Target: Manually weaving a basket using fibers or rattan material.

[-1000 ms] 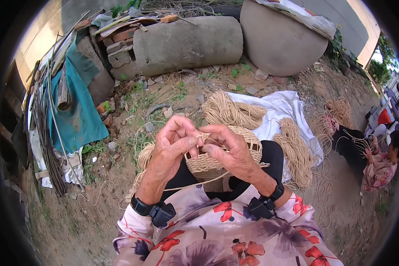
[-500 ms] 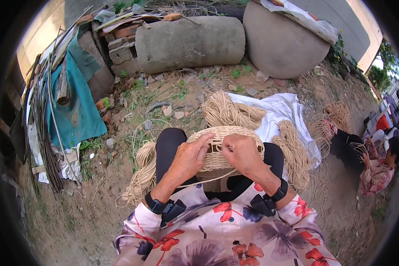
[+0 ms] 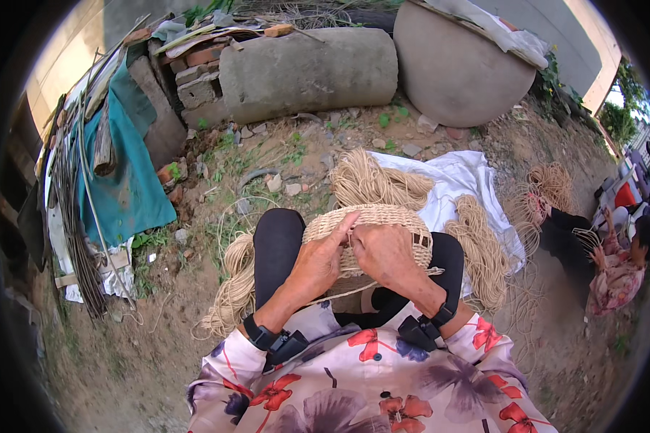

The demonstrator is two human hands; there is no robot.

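Note:
A woven straw basket (image 3: 372, 215) of tan cord rests on my lap between my knees, with openwork gaps in its side. My left hand (image 3: 318, 260) grips the basket at its left, thumb and fingers closed at the weave. Close against it, my right hand (image 3: 386, 252) is closed in a pinch at the middle of the basket; the strand between its fingertips is mostly hidden. A loose cord (image 3: 350, 290) runs below the basket under both hands.
Coils of tan cord lie left of my legs (image 3: 235, 285), ahead (image 3: 375, 180) and at right (image 3: 480, 249), partly on a white sheet (image 3: 462, 177). Another person (image 3: 614, 270) sits at far right with cord. A concrete cylinder (image 3: 310, 76) and teal cloth (image 3: 126, 187) stand beyond.
My right hand has moved slightly left and down, up against my left hand. The left hand has shifted a little to the right along the basket.

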